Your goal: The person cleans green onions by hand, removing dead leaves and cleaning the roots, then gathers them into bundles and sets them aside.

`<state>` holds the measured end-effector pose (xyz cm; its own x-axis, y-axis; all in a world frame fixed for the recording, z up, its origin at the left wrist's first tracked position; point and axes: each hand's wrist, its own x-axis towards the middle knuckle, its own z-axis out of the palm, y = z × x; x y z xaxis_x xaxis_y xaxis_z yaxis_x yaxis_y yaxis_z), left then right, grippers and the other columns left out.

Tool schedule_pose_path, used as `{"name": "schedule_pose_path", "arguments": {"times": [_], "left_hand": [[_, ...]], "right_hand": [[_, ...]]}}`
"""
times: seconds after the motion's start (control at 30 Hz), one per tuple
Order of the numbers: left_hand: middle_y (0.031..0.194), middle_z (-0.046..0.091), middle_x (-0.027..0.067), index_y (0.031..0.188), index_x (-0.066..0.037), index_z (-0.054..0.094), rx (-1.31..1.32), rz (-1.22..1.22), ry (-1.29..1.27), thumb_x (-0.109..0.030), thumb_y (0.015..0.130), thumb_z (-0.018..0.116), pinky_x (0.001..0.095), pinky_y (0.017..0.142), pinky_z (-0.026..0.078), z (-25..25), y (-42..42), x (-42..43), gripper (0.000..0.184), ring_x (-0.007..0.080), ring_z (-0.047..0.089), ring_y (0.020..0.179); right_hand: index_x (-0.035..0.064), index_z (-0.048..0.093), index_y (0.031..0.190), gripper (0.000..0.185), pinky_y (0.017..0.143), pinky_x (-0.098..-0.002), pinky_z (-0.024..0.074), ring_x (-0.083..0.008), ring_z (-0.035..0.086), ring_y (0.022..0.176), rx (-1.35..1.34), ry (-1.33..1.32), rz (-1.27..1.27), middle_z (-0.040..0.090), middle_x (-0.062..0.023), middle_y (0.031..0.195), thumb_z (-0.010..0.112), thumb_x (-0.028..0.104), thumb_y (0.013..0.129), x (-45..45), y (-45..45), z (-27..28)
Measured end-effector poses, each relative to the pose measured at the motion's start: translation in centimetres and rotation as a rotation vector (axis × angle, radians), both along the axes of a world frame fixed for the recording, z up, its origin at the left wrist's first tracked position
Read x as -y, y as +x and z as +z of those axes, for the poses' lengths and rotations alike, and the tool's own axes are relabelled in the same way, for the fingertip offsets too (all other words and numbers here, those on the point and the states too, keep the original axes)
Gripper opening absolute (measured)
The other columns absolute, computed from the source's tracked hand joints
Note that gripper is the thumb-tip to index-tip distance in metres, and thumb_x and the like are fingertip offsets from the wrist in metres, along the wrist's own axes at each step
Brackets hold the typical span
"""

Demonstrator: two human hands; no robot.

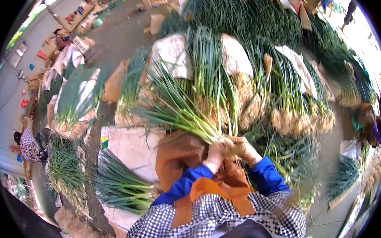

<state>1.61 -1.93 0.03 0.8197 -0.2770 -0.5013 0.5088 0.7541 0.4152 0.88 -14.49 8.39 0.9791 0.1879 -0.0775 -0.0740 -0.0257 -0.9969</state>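
Low in front of my chest, my left hand (pixel 214 154) is closed around the root ends of a bunch of green onions (pixel 190 119), whose leaves fan up and to the left. Against it, my right hand (pixel 243 150) is closed at the same root ends, where a few stalks (pixel 231 113) rise nearly upright. The fingertips partly hide each other. Behind the hands lies a pile of green onions (pixel 207 58) with pale, shaggy roots. An orange-brown apron (pixel 179 155) covers my lap under the hands.
To the left, trimmed-looking green onions (pixel 125 183) lie on a pale sheet (pixel 134 149). Loose leaves (pixel 296 157) are heaped at right. More onion bundles (pixel 299 88) and a large green pile (pixel 245 21) stand beyond. Another person (pixel 30 143) is at far left.
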Motion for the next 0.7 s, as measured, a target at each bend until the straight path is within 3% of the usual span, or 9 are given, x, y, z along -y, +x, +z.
{"name": "schedule_pose_path", "arguments": {"times": [0.03,0.1,0.2,0.27,0.33,0.43,0.5,0.63,0.7], "left_hand": [[0.079,0.059,0.0037,0.088,-0.003,0.058,0.134,-0.044,0.046,-0.002,0.072,0.057,0.0290,0.072,0.050,-2.1,-0.2,-0.1,0.016,0.0168,0.058,0.073],[0.078,0.059,0.0034,0.085,-0.002,0.058,-0.007,0.139,0.002,-0.001,0.070,0.057,0.0290,0.071,0.051,-1.6,0.2,0.3,0.015,0.0166,0.059,0.072],[0.084,0.060,0.0072,0.092,-0.003,0.058,-0.030,0.096,-0.032,-0.002,0.071,0.056,0.0355,0.074,0.052,-2.4,0.5,-0.2,0.021,0.0216,0.060,0.079],[0.087,0.061,0.0072,0.094,-0.003,0.057,-0.079,0.051,-0.007,-0.004,0.071,0.057,0.0371,0.076,0.051,-2.0,0.1,-0.5,0.023,0.0226,0.060,0.081],[0.091,0.062,0.0087,0.097,-0.002,0.057,-0.056,0.039,-0.093,-0.005,0.072,0.055,0.0369,0.080,0.050,-3.8,0.2,-0.6,0.025,0.0241,0.060,0.085],[0.096,0.062,0.0107,0.100,0.000,0.057,-0.059,0.040,-0.096,-0.005,0.074,0.053,0.0382,0.083,0.049,-2.4,0.1,-1.2,0.027,0.0245,0.060,0.089],[0.085,0.062,0.0057,0.091,-0.003,0.060,-0.118,-0.038,-0.078,-0.004,0.074,0.057,0.0344,0.078,0.050,-0.9,0.2,-1.7,0.018,0.0203,0.060,0.081],[0.091,0.061,0.0081,0.099,-0.002,0.056,-0.014,-0.101,-0.130,-0.001,0.071,0.057,0.0354,0.081,0.050,0.8,-0.2,-3.1,0.028,0.0211,0.060,0.083],[0.104,0.059,0.0161,0.109,0.003,0.050,0.018,-0.141,-0.208,-0.004,0.072,0.054,0.0433,0.087,0.047,-1.3,-0.3,-3.7,0.038,0.0289,0.059,0.093]], "right_hand": [[0.0047,0.062,0.081,0.010,0.055,-0.0214,0.0402,-0.0064,0.045,0.063,0.092,-0.089,0.178,0.053,0.0023,0.070,0.056,0.011,0.087,1.0,-1.9,1.2],[0.0047,0.063,0.077,0.014,0.050,-0.0224,0.0403,-0.0066,0.046,0.057,-0.484,0.119,0.305,0.050,0.0056,0.061,0.057,0.012,0.087,7.4,-4.1,-1.7],[0.0076,0.066,0.081,0.019,0.053,-0.0224,0.0435,-0.0083,0.055,0.059,-0.721,-0.048,0.003,0.057,0.0036,0.062,0.062,0.026,0.083,13.2,-4.5,-5.4],[0.0115,0.067,0.093,0.039,0.066,-0.0312,0.0494,-0.0230,0.065,0.082,-0.454,-1.487,0.429,0.067,-0.0058,0.086,0.058,0.046,0.078,14.0,-3.6,-6.5],[0.0074,0.063,0.098,0.041,0.067,-0.0318,0.0474,-0.0241,0.063,0.075,-0.085,-0.916,-0.133,0.066,-0.0111,0.082,0.053,0.044,0.084,10.4,-1.6,-6.7],[0.0074,0.060,0.110,0.035,0.053,-0.0214,0.0403,-0.0081,0.050,0.061,-0.383,0.087,-0.214,0.062,0.0006,0.078,0.052,0.034,0.089,5.7,3.0,-6.6],[0.0060,0.062,0.095,0.019,0.052,-0.0213,0.0406,-0.0076,0.050,0.059,-0.185,0.169,-0.151,0.059,0.0006,0.074,0.056,0.023,0.087,3.6,5.5,-9.4],[0.0090,0.060,0.077,0.010,0.050,-0.0233,0.0428,-0.0073,0.054,0.055,0.233,-0.447,-0.308,0.056,-0.0006,0.060,0.064,0.017,0.079,-1.0,5.1,-4.2],[0.0104,0.059,0.074,0.012,0.050,-0.0233,0.0437,-0.0077,0.055,0.056,0.224,-0.130,-0.375,0.056,0.0002,0.061,0.065,0.019,0.079,-2.0,5.7,-7.6]]}}
